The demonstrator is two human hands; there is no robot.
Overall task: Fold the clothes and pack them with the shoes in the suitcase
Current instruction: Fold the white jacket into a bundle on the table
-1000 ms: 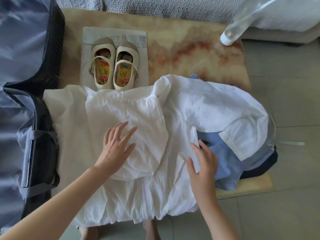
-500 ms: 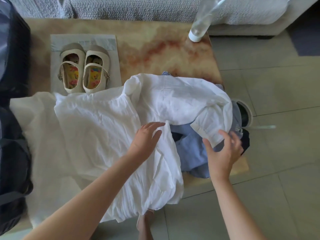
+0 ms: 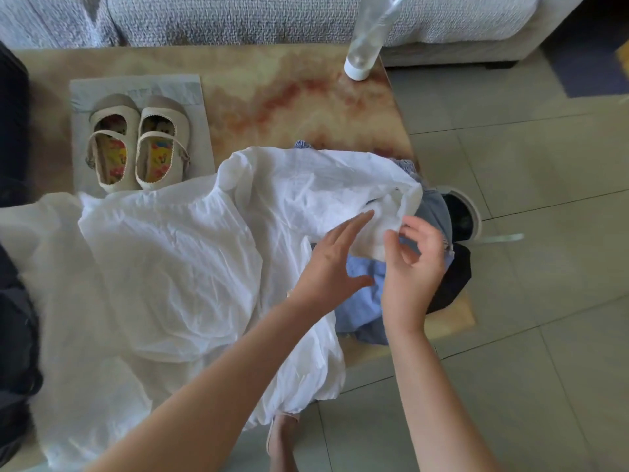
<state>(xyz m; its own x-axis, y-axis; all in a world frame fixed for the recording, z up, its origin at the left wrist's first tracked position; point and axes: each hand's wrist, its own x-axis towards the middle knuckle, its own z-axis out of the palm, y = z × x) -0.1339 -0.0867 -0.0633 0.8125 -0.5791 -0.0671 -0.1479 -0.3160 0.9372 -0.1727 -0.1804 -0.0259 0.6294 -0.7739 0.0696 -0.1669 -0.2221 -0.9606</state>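
Observation:
A white garment (image 3: 177,267) lies spread over the marble-patterned table (image 3: 272,86), its sleeve stretched to the right. My right hand (image 3: 413,267) pinches the sleeve cuff (image 3: 384,229) between thumb and fingers. My left hand (image 3: 335,264) hovers beside it with straight fingers, just over the sleeve. Under the sleeve lie a light blue garment (image 3: 360,301) and a dark one (image 3: 452,281). A pair of cream shoes (image 3: 136,148) with patterned insoles sits on a grey cloth (image 3: 200,131) at the back left. The dark suitcase (image 3: 13,294) shows at the left edge.
A clear bottle with a white base (image 3: 364,42) stands at the table's back right corner. A grey sofa (image 3: 238,18) runs along the back. A round dark object (image 3: 463,216) sits on the tiled floor (image 3: 544,267) right of the table. A foot (image 3: 282,441) shows below the table edge.
Both hands moved right from the garment's body to the sleeve end. My right hand took hold of the cuff and lifted it. The view swung to the right.

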